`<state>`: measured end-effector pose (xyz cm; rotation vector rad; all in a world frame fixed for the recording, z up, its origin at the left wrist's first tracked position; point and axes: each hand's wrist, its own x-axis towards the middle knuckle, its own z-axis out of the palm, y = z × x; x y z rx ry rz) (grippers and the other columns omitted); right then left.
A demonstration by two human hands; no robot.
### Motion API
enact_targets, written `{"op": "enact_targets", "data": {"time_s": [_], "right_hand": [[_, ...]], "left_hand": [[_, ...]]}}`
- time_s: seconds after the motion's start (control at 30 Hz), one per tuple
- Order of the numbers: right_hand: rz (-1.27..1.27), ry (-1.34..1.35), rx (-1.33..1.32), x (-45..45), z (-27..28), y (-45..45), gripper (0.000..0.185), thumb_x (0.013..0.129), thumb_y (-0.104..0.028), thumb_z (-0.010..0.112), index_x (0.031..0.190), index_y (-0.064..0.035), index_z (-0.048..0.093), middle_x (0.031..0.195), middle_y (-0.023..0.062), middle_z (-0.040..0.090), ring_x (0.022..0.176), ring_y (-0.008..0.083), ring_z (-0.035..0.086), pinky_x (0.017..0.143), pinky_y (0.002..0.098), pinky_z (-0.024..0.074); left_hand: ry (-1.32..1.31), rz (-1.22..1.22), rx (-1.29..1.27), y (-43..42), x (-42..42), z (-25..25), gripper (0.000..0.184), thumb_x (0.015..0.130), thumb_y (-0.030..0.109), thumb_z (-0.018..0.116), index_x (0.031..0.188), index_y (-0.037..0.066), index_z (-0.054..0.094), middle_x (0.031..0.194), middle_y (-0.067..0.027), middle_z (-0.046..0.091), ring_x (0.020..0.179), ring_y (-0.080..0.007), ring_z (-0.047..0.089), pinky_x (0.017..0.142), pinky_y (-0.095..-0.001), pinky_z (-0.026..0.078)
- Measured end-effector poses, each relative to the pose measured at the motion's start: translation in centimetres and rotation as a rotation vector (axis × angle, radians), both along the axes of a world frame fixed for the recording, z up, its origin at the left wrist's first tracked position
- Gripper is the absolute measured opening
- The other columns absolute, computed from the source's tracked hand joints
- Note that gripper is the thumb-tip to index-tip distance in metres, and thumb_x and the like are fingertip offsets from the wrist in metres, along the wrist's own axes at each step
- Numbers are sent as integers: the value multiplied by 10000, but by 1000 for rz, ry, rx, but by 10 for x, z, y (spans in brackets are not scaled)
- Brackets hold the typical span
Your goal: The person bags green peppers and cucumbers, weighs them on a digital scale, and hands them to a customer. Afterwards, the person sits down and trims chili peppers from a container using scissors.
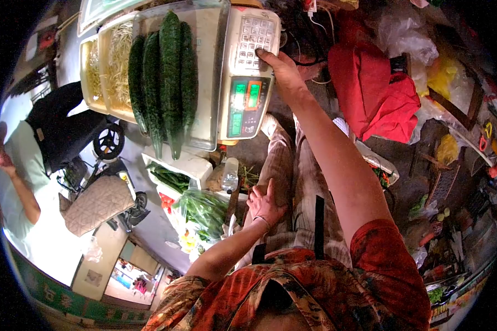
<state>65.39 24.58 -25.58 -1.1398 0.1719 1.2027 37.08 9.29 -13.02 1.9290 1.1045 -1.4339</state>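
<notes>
My right hand (pixel 284 71) reaches up to the digital scale (pixel 220 110), one digit stretched out onto its keypad (pixel 256 41). The rest of that hand's fingers are mostly hidden. Several long, dark green cucumbers (pixel 171 83) lie side by side across the weighing tray, their lower ends overhanging its front edge. Green digits glow on the scale's display (pixel 246 95); I cannot read them. My left hand (pixel 266 206) rests on my trouser leg with its fingers spread, holding nothing.
Tubs of pale sprouts (pixel 119 60) stand left of the cucumbers. Below are a white foam box (pixel 196 171) and bagged green vegetables (pixel 201 212). A red cloth or bag (pixel 373 91) lies right of my arm. At left, a person (pixel 25 193) is near a scooter (pixel 99 204).
</notes>
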Motion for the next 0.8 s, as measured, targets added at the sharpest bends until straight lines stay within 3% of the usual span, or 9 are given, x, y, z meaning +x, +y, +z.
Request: {"op": "enact_targets", "data": {"time_s": [0.53, 0.6, 0.8], "right_hand": [[-21, 31, -4, 1, -3, 1, 348, 827, -289, 665, 1029, -7, 650, 936, 90, 672, 848, 194, 599, 820, 322, 439], [19, 133, 5, 4, -4, 0, 450, 806, -270, 732, 1154, -24, 587, 1067, 66, 650, 989, 201, 596, 893, 360, 440], [11, 126, 2, 6, 5, -1, 481, 801, -258, 731, 1175, -8, 564, 1069, 81, 647, 995, 208, 594, 903, 356, 435]], "left_hand": [[26, -9, -19, 3, 3, 0, 1058, 667, 512, 738, 1502, 245, 146, 1329, -272, 346, 1147, -408, 432, 960, -485, 350], [32, -5, -28, 3, 3, 0, 1060, 669, 514, 737, 1503, 243, 142, 1333, -277, 343, 1146, -409, 433, 959, -485, 351], [3, -10, -21, 3, 0, 0, 1058, 657, 502, 742, 1499, 246, 156, 1315, -276, 352, 1136, -412, 437, 943, -490, 362]]}}
